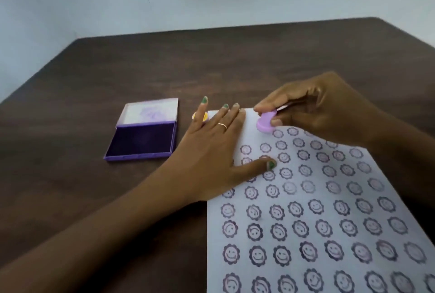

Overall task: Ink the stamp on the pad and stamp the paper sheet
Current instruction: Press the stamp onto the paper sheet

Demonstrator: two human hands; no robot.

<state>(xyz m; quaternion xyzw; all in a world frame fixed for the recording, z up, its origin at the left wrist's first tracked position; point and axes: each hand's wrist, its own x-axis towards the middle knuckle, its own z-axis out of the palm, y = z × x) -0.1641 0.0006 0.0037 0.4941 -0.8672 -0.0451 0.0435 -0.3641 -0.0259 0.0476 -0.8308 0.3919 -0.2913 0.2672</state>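
Observation:
A white paper sheet (pixel 329 200) lies at the right, covered with several rows of purple smiley stamp marks. My right hand (pixel 324 109) pinches a small lilac round stamp (pixel 266 123), tilted, at the sheet's far left corner, at or just above the paper. My left hand (pixel 216 151) lies flat with spread fingers on the sheet's left edge. The purple ink pad (pixel 142 142) sits open to the left, its lid (pixel 150 111) raised behind it.
A small yellow and lilac round object (pixel 207 116) sits partly hidden behind my left hand's fingers, between the pad and the sheet. The dark wooden table (pixel 164 68) ends at a pale wall behind.

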